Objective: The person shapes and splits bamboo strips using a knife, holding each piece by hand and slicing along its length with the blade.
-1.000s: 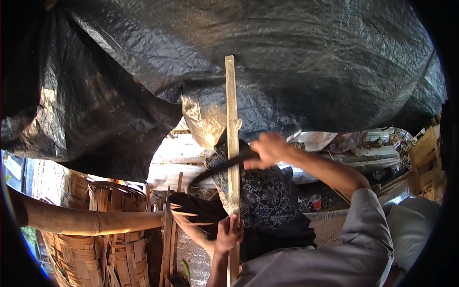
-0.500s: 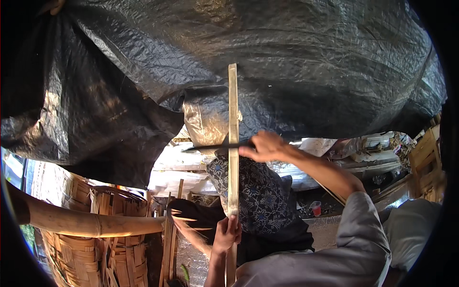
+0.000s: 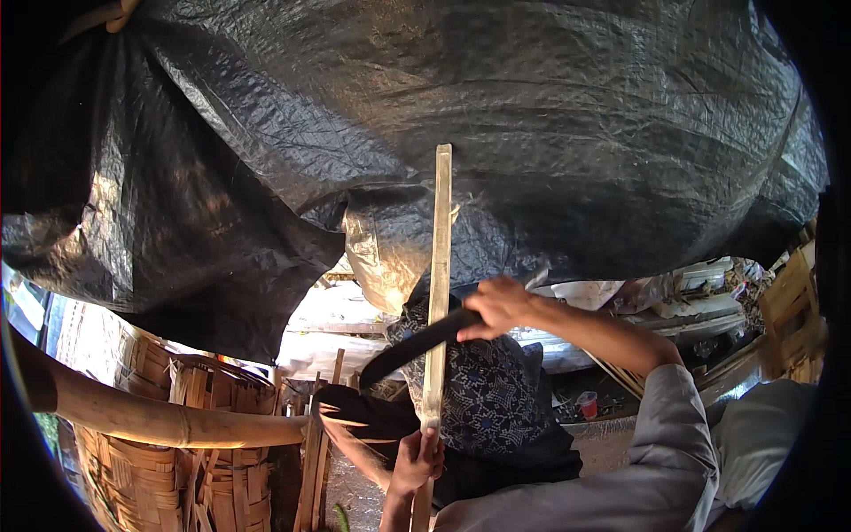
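A long pale bamboo strip (image 3: 441, 230) stands nearly upright in the middle of the view, its lower part closed in my left hand (image 3: 417, 461). The left thumb lies along the strip's face. My right hand (image 3: 498, 307) is wrapped round the handle of a machete with a dark, broad blade (image 3: 412, 348). That blade crosses over the strip, slanting down to the left, its flat side showing. Whether the edge touches the strip I cannot tell. A small sliver sticks out from the strip's right side higher up. Behind the strip lies a dark patterned cloth (image 3: 496, 390) over my lap.
A dark plastic tarp (image 3: 576, 133) hangs across the far side. At left, a thick bamboo pole (image 3: 177, 424) runs in front of woven bamboo baskets (image 3: 168, 479). Upright slats (image 3: 310, 470) stand near my left leg. A red-filled plastic cup (image 3: 588, 405) sits at right.
The machete has turned from nearly level to slanting down leftward, and its blade now shows broad. My right hand has come lower and a little right. The strip has dropped slightly.
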`<act>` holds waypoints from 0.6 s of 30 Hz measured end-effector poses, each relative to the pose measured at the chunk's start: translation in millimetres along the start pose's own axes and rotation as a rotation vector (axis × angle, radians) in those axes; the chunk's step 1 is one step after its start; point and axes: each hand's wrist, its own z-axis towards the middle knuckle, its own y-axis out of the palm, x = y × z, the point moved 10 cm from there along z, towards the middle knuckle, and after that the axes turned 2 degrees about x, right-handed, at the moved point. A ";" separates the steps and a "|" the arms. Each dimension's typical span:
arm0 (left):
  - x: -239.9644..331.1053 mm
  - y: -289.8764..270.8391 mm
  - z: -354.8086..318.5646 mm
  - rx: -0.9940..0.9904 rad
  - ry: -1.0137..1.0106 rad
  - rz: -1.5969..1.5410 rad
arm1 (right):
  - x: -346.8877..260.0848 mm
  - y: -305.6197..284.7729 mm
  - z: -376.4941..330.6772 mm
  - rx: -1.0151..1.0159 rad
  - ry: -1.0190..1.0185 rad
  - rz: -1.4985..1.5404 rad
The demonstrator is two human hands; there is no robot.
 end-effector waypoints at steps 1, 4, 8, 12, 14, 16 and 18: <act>0.4 -1.9 -3.2 0.003 0.017 -0.006 | 30.6 -11.4 4.8 -0.006 0.202 0.045; 2.2 8.0 -25.3 -0.047 0.033 0.009 | 184.2 -47.4 -13.6 0.218 0.898 0.324; -39.7 -35.8 -17.8 -0.029 0.040 0.148 | 195.8 -59.5 -17.1 0.261 0.969 0.288; -101.9 -80.0 -17.1 0.223 -0.031 -0.170 | 184.0 -31.8 -27.4 0.258 0.905 0.489; -113.2 -88.5 -8.7 0.102 -0.102 -0.107 | 147.9 -33.6 -28.5 0.278 0.815 0.488; -126.8 -90.2 1.5 -0.051 -0.179 -0.038 | 134.6 -3.5 -38.6 0.293 0.723 0.523; -140.2 -86.9 2.2 -0.180 -0.256 0.023 | 86.7 1.8 -38.7 0.237 0.589 0.561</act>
